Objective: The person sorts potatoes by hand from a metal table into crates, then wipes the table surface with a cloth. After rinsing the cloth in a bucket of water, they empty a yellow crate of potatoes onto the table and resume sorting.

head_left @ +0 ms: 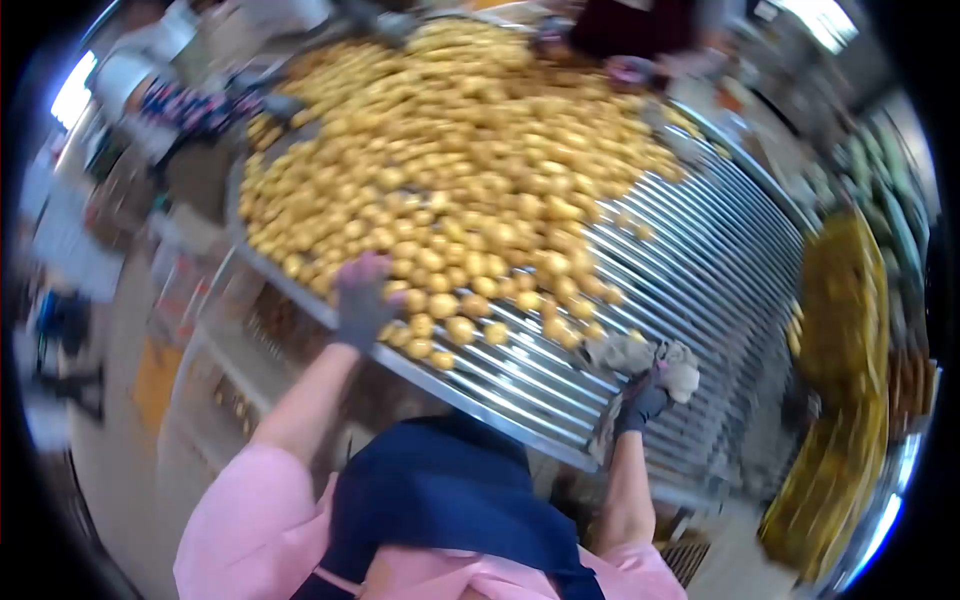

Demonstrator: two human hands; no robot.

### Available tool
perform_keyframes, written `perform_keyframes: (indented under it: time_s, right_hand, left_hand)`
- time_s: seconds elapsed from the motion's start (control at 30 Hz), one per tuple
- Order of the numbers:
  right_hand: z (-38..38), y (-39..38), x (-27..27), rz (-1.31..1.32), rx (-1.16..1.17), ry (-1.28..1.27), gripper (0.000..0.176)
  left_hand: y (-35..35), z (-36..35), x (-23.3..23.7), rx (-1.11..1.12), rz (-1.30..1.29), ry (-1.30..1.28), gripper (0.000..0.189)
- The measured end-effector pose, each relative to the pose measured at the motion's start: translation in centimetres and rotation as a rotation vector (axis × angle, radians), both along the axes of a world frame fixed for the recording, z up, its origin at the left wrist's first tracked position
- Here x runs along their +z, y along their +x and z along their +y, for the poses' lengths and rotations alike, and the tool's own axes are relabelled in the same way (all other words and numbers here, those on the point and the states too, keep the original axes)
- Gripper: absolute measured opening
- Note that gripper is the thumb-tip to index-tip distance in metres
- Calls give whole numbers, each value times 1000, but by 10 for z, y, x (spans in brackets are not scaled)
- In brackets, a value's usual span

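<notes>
A large heap of small yellow potatoes covers most of a metal table topped with parallel bars. My left hand, in a grey glove with purplish fingertips, lies against the potatoes at the near left edge. Its fingers look stretched out, though blurred, and I see nothing gripped in them. My right hand, in a dark grey glove, is closed on a crumpled, dirty grey cloth on the bars at the near right. The glove and the bunched cloth partly hide the fingers. Several potatoes lie just left of the cloth.
A co-worker's gloved hand reaches to the heap at far left; another person in a dark apron stands across the table. Yellow mesh sacks hang or stand at the right, beside long green vegetables. A raised metal rim borders the table.
</notes>
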State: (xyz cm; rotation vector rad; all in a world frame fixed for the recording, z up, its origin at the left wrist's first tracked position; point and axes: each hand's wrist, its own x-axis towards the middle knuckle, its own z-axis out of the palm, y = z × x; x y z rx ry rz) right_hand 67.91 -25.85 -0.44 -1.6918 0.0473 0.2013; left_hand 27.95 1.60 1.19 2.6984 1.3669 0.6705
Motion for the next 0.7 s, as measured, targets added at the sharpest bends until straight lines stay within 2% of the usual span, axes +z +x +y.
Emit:
perform_keyframes:
  time_s: [0.03,0.07,0.1,0.13,0.17,0.23,0.3,0.4,0.43,0.47,0.5,0.53,0.57,0.6,0.63,0.67,0.7]
  right_hand:
    - [36,-8,-6,145,29,186,44]
    - [75,-24,-5,106,95,182,42]
    - [105,-46,-4,66,154,177,40]
    - [133,-67,-7,19,194,187,37]
    - [167,-84,-19,44,255,179,37]
    - [232,-116,-54,-236,785,-365,39]
    - [270,-123,-81,-526,1173,-961,41]
    - [326,-169,-38,-259,662,-280,70]
    - [345,-167,-31,-409,751,-553,67]
    - [365,-165,-25,-356,595,-420,58]
    - [367,-161,46,175,868,-134,55]
    - [380,-156,41,431,828,201,41]
    - [369,-145,47,192,1108,331,25]
    - [364,-135,52,50,1119,366,27]
    - [360,-123,56,-92,1118,400,29]
    - [335,-106,82,-667,1100,265,28]
    - [309,-94,108,-981,934,315,29]
  left_hand:
    - [11,3,4,-15,-34,17,62]
    - [13,7,1,-45,-65,-1,63]
    - [17,6,-3,32,43,80,65]
    - [21,5,6,68,91,-86,71]
    - [21,7,7,79,77,-99,73]
    - [24,6,13,153,190,-169,74]
    - [28,14,4,156,187,-183,79]
    - [36,18,-1,199,270,-153,79]
    - [39,19,9,224,342,-192,78]
    - [38,23,11,193,343,-242,75]
    - [29,26,8,167,350,-300,73]
    - [31,31,12,161,343,-391,73]
    - [31,37,17,143,344,-463,72]
    - [23,41,-10,138,288,-545,72]
    - [15,37,-23,85,294,-213,68]
    - [10,45,-21,16,226,-291,64]
    - [7,52,-18,-50,158,-375,60]
